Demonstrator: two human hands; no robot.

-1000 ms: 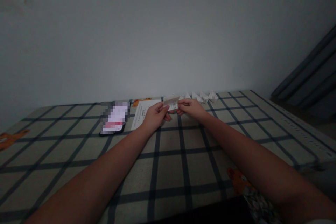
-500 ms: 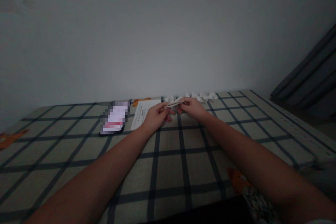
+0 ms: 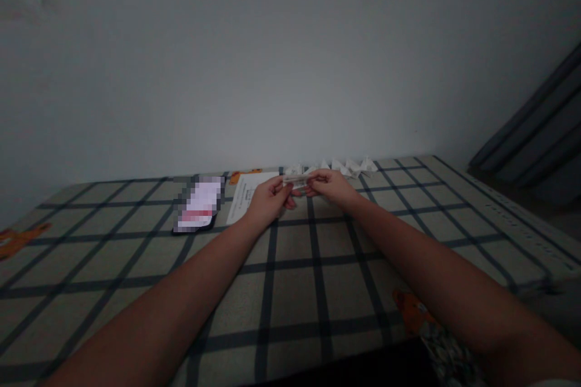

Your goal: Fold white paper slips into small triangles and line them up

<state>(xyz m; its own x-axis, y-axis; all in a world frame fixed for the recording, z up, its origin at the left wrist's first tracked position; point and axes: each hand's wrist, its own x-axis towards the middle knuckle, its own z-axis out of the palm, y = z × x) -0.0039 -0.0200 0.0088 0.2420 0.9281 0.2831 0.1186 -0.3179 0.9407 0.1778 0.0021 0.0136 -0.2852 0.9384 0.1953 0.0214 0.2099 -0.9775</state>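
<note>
A small folded piece of white paper [image 3: 297, 181] is stretched between my two hands, just above the checked cloth [image 3: 295, 290]. My left hand [image 3: 269, 198] pinches its left end between thumb and fingers. At the right end, my right hand [image 3: 333, 185] grips it the same way. Several folded white paper shapes [image 3: 353, 167] stand in a row behind my hands, partly hidden by them. Beside my left hand lies a printed white sheet [image 3: 240, 198], its right part covered by that hand.
Left of the sheet, a phone [image 3: 200, 202] lies with its blurred screen lit. A plain wall [image 3: 290, 60] rises behind the cloth's far edge. Dark draped fabric [image 3: 535, 121] hangs at the right.
The paper between my hands has turned, from a thin slanted edge to a broader, more level strip facing me. Both hands stay in nearly the same place.
</note>
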